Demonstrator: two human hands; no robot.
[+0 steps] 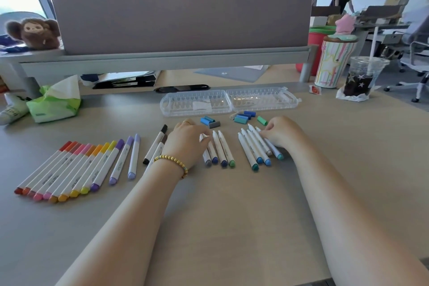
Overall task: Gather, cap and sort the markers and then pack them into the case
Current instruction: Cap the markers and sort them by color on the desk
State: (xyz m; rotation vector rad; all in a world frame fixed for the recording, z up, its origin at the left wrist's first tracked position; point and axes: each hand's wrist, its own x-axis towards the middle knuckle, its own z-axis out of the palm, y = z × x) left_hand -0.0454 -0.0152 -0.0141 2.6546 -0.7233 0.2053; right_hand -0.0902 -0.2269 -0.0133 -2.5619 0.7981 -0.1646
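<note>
Head view: the open clear case point(228, 101) lies on the counter point(232, 216). Just in front of it lie loose caps point(242, 117). Nearer still, the left hand point(186, 139) rests curled fingers on uncapped markers point(219, 150); the right hand point(282, 133) pinches one marker point(270, 145). Capped markers point(69, 169) lie far left of the case.

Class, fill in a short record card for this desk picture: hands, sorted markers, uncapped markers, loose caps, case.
left hand: rests on the uncapped markers in the middle group, fingers curled over them
right hand: fingertips touch the right group of uncapped markers
capped markers: row at left, red through purple
uncapped markers: two groups, blue and green ends toward the viewer
loose caps: blue, grey, green, between the hands and the case
clear plastic case: open, lying flat, no markers packed
</note>
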